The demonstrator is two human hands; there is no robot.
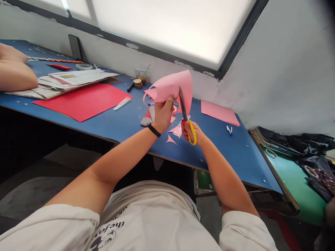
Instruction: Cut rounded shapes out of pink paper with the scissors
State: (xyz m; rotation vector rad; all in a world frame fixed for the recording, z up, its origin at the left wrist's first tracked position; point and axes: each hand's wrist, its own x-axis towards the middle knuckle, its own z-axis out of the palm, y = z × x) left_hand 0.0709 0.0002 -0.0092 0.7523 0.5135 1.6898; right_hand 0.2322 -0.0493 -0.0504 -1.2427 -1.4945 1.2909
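A curved sheet of pink paper [172, 83], with rounded cut-outs along its left edge, is held up over the table. My left hand [164, 113] pinches its lower edge between thumb and fingers. In my right hand [193, 132] is a pair of scissors [183, 104] with yellow and red handles. The blades point upward and lie against the paper; whether they are parted is hard to make out. Beneath my hands are pink paper scraps [171, 139], a phone-like grey object [146, 120] partly covered by scraps, and a printed pink-white strip [178, 130].
On the blue table [125, 127] lie red paper [86, 103], newspapers [42, 87], a pink sheet stack [220, 112] and a small white-blue item [229, 130]. A plastic cup [141, 74] with brown liquid stands near the wall. Another person's arm [15, 71] rests at far left.
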